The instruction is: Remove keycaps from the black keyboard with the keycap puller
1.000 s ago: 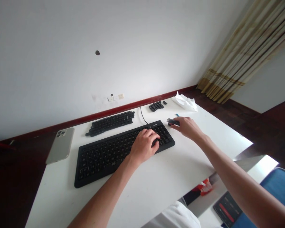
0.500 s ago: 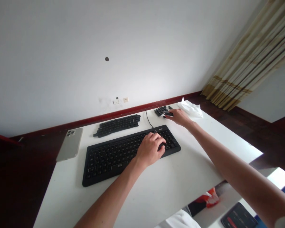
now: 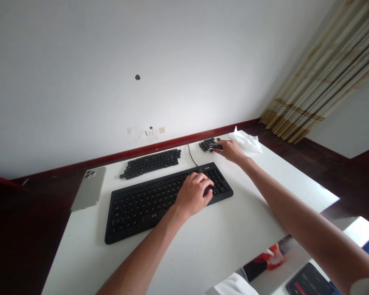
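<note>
left hand (image 3: 194,191): on right part of keyboard (image 3: 138,211) | right hand (image 3: 227,150): gripping dark tool (image 3: 217,146) at small key group (image 3: 204,144) | large key group (image 3: 152,163): behind keyboard | phone (image 3: 89,191): counter's (image 3: 203,246) left edge | crumpled white sheet (image 3: 247,142): near right hand

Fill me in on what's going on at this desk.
A person is working on a black keyboard on the white table; many keys seem to lack caps. The left grip rests on its right part. The right grip holds a dark tool by a small cluster of black keycaps; whether they touch is unclear. A larger block of keycaps lies behind the keyboard, and a phone lies at the left.
</note>
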`<action>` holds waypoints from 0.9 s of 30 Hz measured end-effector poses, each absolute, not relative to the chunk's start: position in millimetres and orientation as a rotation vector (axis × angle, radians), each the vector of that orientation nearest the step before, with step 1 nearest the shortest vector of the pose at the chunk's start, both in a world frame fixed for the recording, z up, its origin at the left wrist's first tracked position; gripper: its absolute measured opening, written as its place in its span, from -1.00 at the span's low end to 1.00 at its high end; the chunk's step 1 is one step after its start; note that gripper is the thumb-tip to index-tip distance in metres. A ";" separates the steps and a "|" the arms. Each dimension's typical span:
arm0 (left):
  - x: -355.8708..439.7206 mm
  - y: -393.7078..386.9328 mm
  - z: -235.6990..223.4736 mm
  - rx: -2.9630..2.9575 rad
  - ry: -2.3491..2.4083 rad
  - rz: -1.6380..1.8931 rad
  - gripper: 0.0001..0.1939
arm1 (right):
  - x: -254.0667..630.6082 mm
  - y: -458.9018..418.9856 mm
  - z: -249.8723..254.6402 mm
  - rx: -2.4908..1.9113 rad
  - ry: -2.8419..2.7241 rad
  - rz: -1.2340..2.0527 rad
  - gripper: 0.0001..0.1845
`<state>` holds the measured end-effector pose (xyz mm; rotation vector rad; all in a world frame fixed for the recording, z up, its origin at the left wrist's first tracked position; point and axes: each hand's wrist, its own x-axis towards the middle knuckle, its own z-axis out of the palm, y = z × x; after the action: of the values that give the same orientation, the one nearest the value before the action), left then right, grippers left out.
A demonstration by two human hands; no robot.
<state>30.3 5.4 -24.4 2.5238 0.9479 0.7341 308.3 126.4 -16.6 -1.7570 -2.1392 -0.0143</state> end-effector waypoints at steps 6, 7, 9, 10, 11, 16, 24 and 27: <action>30.4 5.0 -23.8 2.525 0.943 0.738 -0.82 | 309.1 106.8 0.0 -1.701 -1.827 0.043 -0.74; 30.5 4.9 -23.5 2.527 0.944 0.737 -0.82 | 307.8 101.1 4.4 -1.676 -1.726 0.094 -0.71; 30.8 4.9 -22.9 2.529 0.942 0.734 -0.81 | 303.6 88.0 12.8 -1.583 -1.527 0.256 -0.68; 31.0 4.9 -22.8 2.528 0.941 0.735 -0.81 | 301.0 81.1 16.2 -1.519 -1.434 0.366 -0.67; 31.2 4.9 -22.7 2.526 0.939 0.738 -0.81 | 298.2 74.5 18.8 -1.451 -1.352 0.483 -0.66; 31.8 4.7 -23.2 2.521 0.938 0.756 -0.82 | 289.6 57.9 18.5 -1.360 -1.254 0.699 -0.58; 31.4 5.0 -21.9 2.542 0.937 0.740 -0.82 | 277.9 67.4 16.0 -1.647 -1.565 0.419 -0.53; 31.6 5.3 -22.0 2.537 0.929 0.747 -0.81 | 266.9 52.5 19.0 -1.409 -1.449 0.775 -0.52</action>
<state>31.6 5.3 -22.0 2.5372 0.9286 0.7474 266.9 52.5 19.0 -1.4091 -1.4492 0.7753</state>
